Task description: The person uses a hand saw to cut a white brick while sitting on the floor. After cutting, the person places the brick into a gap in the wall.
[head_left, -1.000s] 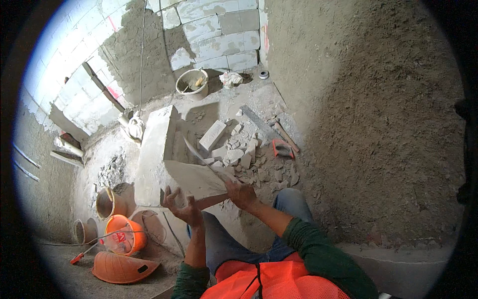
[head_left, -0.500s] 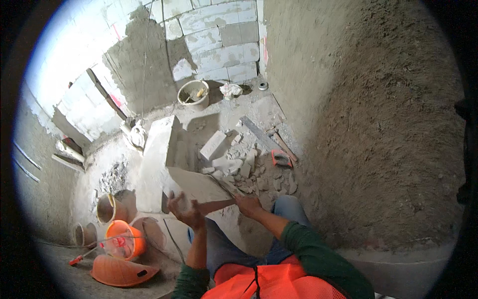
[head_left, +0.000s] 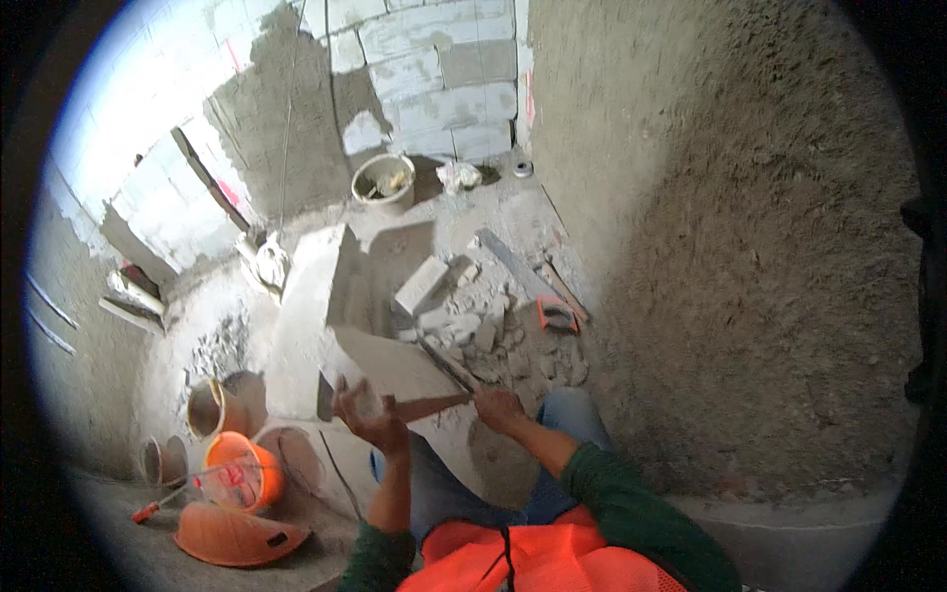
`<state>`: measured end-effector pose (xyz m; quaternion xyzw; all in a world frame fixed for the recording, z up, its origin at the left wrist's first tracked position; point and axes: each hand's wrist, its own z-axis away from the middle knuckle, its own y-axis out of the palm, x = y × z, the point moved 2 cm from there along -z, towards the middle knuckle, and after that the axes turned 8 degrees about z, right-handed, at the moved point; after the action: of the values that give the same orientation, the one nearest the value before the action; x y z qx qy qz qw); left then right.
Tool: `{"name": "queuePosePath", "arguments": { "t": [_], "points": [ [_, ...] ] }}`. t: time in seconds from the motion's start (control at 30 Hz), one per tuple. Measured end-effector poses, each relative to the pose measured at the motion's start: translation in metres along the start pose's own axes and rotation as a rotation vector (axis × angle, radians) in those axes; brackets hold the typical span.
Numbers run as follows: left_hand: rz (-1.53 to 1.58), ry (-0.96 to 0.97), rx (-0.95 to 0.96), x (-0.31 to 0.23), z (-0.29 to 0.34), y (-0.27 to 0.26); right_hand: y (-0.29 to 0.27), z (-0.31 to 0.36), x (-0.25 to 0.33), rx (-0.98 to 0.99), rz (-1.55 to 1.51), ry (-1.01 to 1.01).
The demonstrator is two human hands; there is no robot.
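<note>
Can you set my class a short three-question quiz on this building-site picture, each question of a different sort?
1. True or false: the left hand supports a flat grey slab from below.
2. Multiple choice: what colour is the bucket at lower left? A blue, B orange, C white.
3. Fill in: the right hand holds a tool with a flat metal blade, a ____, laid across the slab.

Key: 1 true. 2 B. 3 trowel; its blade looks rusty brown and points toward the left hand, though its exact kind is hard to tell.
</note>
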<state>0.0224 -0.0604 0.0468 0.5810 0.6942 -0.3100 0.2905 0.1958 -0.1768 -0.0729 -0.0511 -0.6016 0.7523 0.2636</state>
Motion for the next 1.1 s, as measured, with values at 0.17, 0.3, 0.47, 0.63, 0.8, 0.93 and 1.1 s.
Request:
{"name": "queuePosePath", "arguments": {
  "t": [0.17, 0.3, 0.47, 0.63, 0.8, 0.93, 1.1],
  "points": [
    [-0.045, 0.030, -0.007, 0.000, -0.001, 0.003, -0.033, -0.024, 0.010, -0.647, -0.086, -0.096],
    [-0.025, 0.028, -0.029, 0.000, -0.002, 0.007, -0.033, -0.016, 0.012, -0.763, -0.154, -0.094],
    [0.006, -0.011, -0.029, -0.003, 0.000, 0.008, -0.003, 0.004, -0.003, -0.566, 0.040, -0.202],
    [-0.023, 0.027, -0.027, 0.003, -0.003, 0.011, -0.025, -0.017, 0.004, -0.547, -0.028, -0.127],
    [-0.004, -0.007, -0.043, 0.006, -0.009, 0.013, -0.012, -0.002, 0.005, -0.674, -0.006, -0.144],
    [-0.031, 0.013, -0.042, 0.005, -0.011, 0.012, 0.003, -0.001, -0.010, -0.340, 0.120, -0.056],
    [-0.011, 0.021, -0.053, 0.014, -0.012, 0.015, -0.021, -0.016, -0.004, -0.667, -0.094, -0.086]
  ]
}}
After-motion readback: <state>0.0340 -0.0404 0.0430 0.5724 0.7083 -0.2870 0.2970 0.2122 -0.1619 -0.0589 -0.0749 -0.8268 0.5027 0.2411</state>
